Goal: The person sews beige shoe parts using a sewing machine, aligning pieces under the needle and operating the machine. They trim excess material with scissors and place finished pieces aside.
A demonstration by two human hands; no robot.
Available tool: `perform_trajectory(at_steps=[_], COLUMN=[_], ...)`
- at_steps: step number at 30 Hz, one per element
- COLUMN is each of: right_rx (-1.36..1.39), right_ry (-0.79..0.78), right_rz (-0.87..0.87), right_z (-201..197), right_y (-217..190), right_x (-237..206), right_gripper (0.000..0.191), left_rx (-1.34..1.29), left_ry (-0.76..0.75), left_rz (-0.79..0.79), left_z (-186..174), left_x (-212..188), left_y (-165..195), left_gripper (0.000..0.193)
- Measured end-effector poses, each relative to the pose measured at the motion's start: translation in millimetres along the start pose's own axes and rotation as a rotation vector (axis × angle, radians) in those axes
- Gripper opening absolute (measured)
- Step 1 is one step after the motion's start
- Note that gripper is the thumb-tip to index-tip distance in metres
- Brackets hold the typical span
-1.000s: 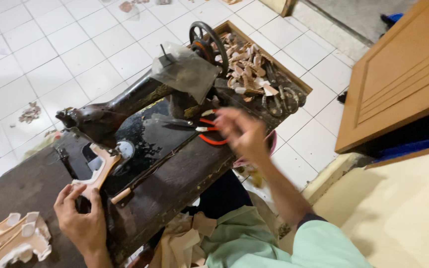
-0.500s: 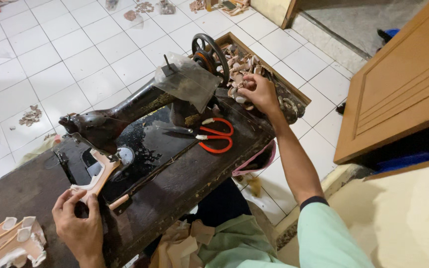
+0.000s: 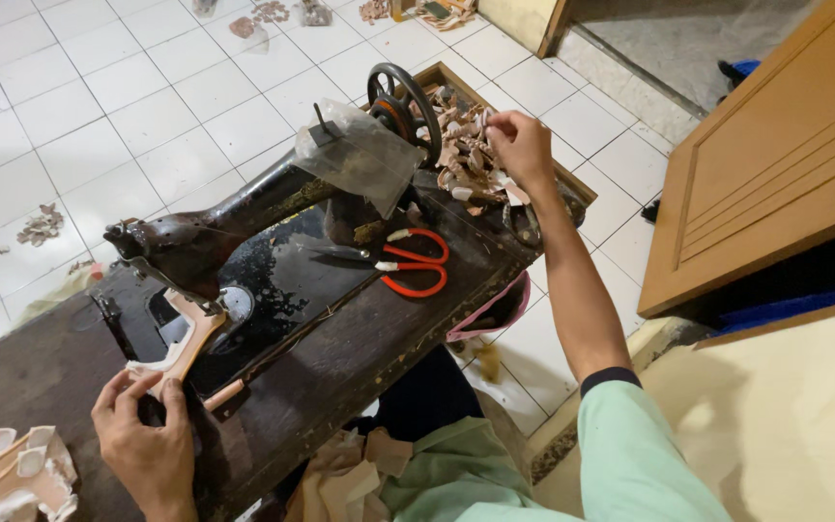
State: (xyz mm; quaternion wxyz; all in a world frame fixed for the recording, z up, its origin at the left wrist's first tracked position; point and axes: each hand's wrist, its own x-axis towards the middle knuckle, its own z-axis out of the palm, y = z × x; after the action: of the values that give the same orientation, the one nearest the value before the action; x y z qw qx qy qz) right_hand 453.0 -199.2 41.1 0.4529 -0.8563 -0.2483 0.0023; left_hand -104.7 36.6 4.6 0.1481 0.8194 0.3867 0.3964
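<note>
Left hand [image 3: 142, 449]: fingers curled on pink-and-white curved leather strap piece [image 3: 181, 348], pinned flat under needle of old black cast-iron sewing machine [image 3: 244, 227]. Right hand [image 3: 522, 147]: fingertips pinched among tan scraps in wooden tray [image 3: 572, 184]; grasped item indistinct. Orange-handled scissors [image 3: 408, 266] on tabletop between.
</note>
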Motion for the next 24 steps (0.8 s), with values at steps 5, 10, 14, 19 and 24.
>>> perform_trajectory(at_steps=[5, 10, 14, 19, 24], right_rx=[-0.271, -0.180, -0.148, -0.217, -0.230], right_ry=[-0.125, -0.142, 0.004, -0.134, -0.120], right_rz=[0.052, -0.059, -0.142, -0.023, -0.053], right_z=[8.9, 21.3, 16.9, 12.2, 15.1], right_y=[-4.6, -5.7, -4.0, -1.0, -2.5], right_x=[-6.6, -19.6, -9.4, -2.0, -6.3], right_gripper=[0.022, 0.022, 0.016, 0.032, 0.024], left_rx=[-0.019, -0.011, 0.001, 0.016, -0.011], left_ry=[0.003, 0.000, -0.012, -0.015, -0.009], left_rz=[-0.001, -0.022, -0.031, -0.034, -0.050], left_z=[0.0, 0.6, -0.3, 1.0, 0.7], left_x=[1.3, 2.6, 2.2, 2.7, 2.3], left_y=[3.4, 5.9, 7.2, 9.5, 14.0], left_gripper=[0.019, 0.019, 0.019, 0.018, 0.018])
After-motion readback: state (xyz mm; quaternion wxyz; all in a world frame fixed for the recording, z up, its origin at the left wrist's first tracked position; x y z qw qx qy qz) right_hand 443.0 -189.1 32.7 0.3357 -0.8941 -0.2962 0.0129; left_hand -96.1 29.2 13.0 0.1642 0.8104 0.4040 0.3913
